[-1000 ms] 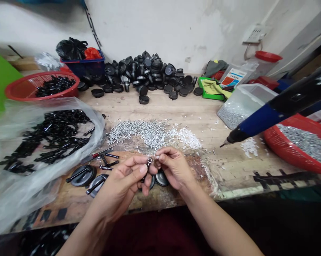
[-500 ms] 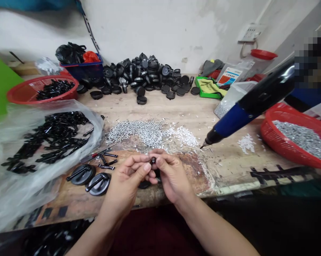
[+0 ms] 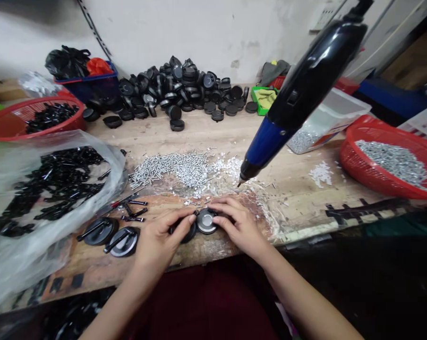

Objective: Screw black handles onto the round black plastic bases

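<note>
1. A stained pale wall [image 3: 185, 28] stood behind a worn wooden counter [image 3: 294, 174], on which a pin heap [image 3: 169, 167] of small metal pieces lay.
2. On the near side of the pin heap, a round cap [image 3: 206, 221] rested with its face up, probably kept low for support.
3. The right hand [image 3: 242, 224] held the round cap loosely, fingers curved along its far edge and thumb at its right edge, seemingly to steady it.
4. The left hand [image 3: 166, 231] pinched a small dark part [image 3: 196, 213] between thumb and forefinger at the round cap's left edge; fingertips hid its shape. A tip grip presumably suited so small a piece.
5. Nearer than the pin heap and to its left lay two lever-topped caps [image 3: 98, 230] and loose levers [image 3: 133, 218], likely grouped for easy reach.
6. Right of the pin heap, a powered driver [image 3: 287, 94] hung point-down, apparently to stay handy without being held.
</note>
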{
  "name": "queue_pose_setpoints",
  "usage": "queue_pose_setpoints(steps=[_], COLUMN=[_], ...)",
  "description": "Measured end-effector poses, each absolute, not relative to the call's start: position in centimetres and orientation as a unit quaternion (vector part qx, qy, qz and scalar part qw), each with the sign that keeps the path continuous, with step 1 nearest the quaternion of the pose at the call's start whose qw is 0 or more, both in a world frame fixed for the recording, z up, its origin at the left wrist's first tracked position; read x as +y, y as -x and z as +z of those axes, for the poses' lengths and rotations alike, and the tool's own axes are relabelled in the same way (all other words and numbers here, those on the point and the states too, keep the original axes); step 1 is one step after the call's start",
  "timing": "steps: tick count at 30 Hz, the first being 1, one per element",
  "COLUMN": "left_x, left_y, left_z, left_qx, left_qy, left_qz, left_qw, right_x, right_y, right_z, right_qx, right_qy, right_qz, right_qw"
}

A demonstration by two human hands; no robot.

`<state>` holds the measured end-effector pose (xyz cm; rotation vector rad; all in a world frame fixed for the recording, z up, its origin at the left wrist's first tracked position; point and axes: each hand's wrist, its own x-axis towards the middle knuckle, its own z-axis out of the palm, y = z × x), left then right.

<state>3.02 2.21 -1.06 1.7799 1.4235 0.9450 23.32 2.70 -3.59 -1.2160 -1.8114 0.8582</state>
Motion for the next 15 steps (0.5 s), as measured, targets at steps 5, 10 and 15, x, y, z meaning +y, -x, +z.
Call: queue_pose_setpoints(steps=[5,10,15], left_x=[2.5,2.7,2.5], left_y=[-4.3,-5.4,-6.2], left_z=[-2.5,-2.9,-3.0], left_qx=[0.488,0.486,0.485], left_qy=[-0.798,-0.83,-0.847], left_qz=[0.281,0.201,0.149], left_qw=[0.213,0.186,0.157], right_x=[3.1,3.4,3.1], right_y=[-23.8,-24.2,-24.5], right_z=[-5.3,-5.7,-6.4], right_qx=[-0.73,-0.693,-0.647], right_qy=[0.464,0.471,0.496], right_qz=[0.353,0.382,0.413], right_qw=[0.357,0.389,0.405])
